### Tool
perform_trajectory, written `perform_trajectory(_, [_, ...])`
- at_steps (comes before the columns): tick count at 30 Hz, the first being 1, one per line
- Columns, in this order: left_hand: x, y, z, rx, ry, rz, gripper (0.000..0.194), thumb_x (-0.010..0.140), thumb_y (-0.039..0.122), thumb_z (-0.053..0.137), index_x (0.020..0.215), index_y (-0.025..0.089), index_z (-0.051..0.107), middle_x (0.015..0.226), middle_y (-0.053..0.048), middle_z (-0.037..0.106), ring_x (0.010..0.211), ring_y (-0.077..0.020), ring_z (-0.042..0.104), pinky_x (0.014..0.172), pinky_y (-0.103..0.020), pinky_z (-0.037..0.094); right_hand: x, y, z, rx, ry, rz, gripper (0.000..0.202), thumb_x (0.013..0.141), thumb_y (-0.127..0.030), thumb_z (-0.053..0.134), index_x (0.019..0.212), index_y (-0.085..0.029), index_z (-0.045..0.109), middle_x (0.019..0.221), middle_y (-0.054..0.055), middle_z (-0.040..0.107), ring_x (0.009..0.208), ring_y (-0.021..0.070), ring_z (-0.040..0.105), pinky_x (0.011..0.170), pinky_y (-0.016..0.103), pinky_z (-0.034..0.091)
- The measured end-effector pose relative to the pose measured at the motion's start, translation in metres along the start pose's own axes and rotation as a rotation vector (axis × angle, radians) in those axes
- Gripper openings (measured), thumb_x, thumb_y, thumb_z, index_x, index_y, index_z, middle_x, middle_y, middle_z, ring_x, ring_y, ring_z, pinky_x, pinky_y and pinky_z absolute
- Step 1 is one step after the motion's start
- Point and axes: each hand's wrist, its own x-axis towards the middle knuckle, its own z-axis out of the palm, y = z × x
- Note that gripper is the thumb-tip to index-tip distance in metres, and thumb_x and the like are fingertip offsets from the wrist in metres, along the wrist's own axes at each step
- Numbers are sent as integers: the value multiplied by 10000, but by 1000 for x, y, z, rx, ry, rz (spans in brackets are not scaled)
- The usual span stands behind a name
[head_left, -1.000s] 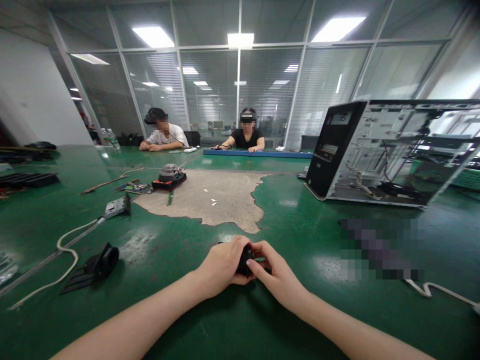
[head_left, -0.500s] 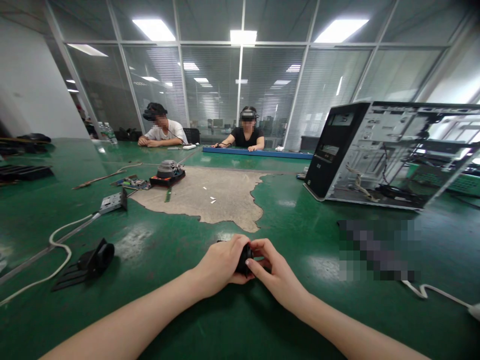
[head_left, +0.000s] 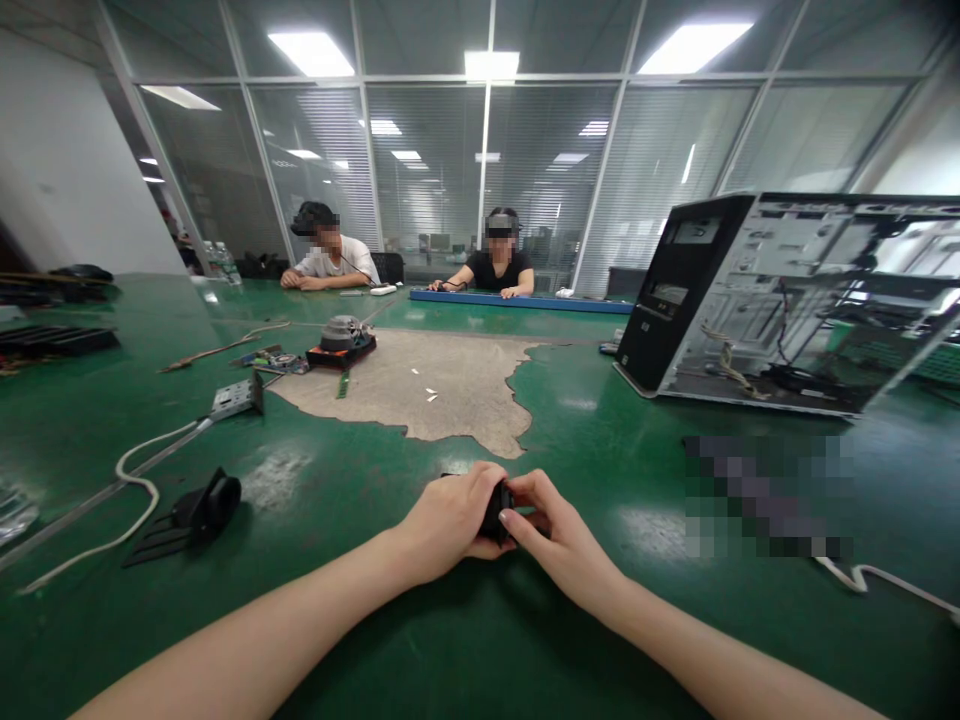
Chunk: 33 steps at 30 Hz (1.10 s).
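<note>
A small black part (head_left: 495, 512) is held between my two hands, low in the middle of the view and over the green tabletop (head_left: 360, 630). My left hand (head_left: 456, 512) wraps round it from the left and covers much of it. From the right, the thumb and fingers of my right hand (head_left: 541, 515) pinch its side. What exactly the part is I cannot make out. Left of my hands lies a black plastic piece (head_left: 206, 510) with a round ring and long prongs.
An open computer case (head_left: 697, 310) stands at the right, with a blurred-out long object (head_left: 765, 490) before it. A metal bracket (head_left: 236, 397), white cable (head_left: 150, 490), cooler (head_left: 341, 342) and green memory stick (head_left: 343, 385) lie left. Two people sit across the table.
The whole view has shifted slightly, so things on the table appear a little further right. Both hands keep their hold on the black part, with hardly any movement.
</note>
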Motion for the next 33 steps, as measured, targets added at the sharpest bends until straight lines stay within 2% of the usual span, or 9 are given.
perform_trajectory(6, [0, 1, -3, 4, -18, 3, 622, 616, 289, 649, 1109, 211, 278, 1056, -57, 491, 857, -226, 568, 708, -340, 468, -1, -2, 0, -5, -18, 16, 199, 797, -244, 465, 986, -199, 425, 968, 45, 502, 880, 148, 532, 704, 281, 499])
perform_trajectory(13, [-1, 2, -2, 2, 8, 15, 596, 634, 280, 629, 1113, 206, 282, 1056, -64, 489, 864, -221, 566, 709, -341, 465, -2, -2, -1, -53, 24, -75, 137, 799, -261, 463, 923, -202, 466, 931, 30, 485, 856, 139, 520, 715, 271, 491])
perform_trajectory(17, [-1, 1, -1, -9, 14, 20, 600, 639, 304, 628, 1118, 207, 279, 1054, -65, 491, 871, -224, 563, 713, -343, 462, 0, 0, 0, 27, 5, -13, 132, 804, -293, 456, 899, -205, 439, 884, 20, 494, 811, 134, 539, 646, 257, 509])
perform_trajectory(21, [0, 4, -4, 11, -2, 5, 586, 647, 294, 622, 1120, 212, 285, 1055, -61, 488, 866, -221, 561, 714, -342, 459, 0, 0, 0, -4, 19, 34, 176, 794, -275, 475, 947, -204, 426, 905, 30, 518, 818, 139, 544, 672, 278, 506])
perform_trajectory(25, [0, 6, -7, 42, -32, 1, 586, 634, 254, 631, 1111, 208, 294, 1056, -58, 487, 868, -223, 558, 709, -336, 457, -3, -2, -1, -103, 9, -36, 151, 788, -247, 478, 930, -200, 463, 901, 31, 509, 819, 137, 528, 722, 293, 489])
perform_trajectory(29, [-1, 5, -6, 46, -32, 4, 591, 635, 228, 621, 1118, 205, 283, 1070, -65, 482, 865, -221, 560, 703, -337, 457, -5, -1, 0, -149, 48, -155, 182, 761, -223, 511, 938, -214, 471, 965, 35, 477, 905, 149, 493, 770, 294, 473])
perform_trajectory(33, [-1, 4, -4, 26, -3, 14, 571, 643, 251, 616, 1112, 211, 293, 1055, -59, 486, 878, -220, 558, 713, -337, 455, -3, 2, 0, -117, 55, -130, 115, 787, -238, 476, 898, -206, 471, 959, 36, 472, 872, 138, 504, 729, 279, 486])
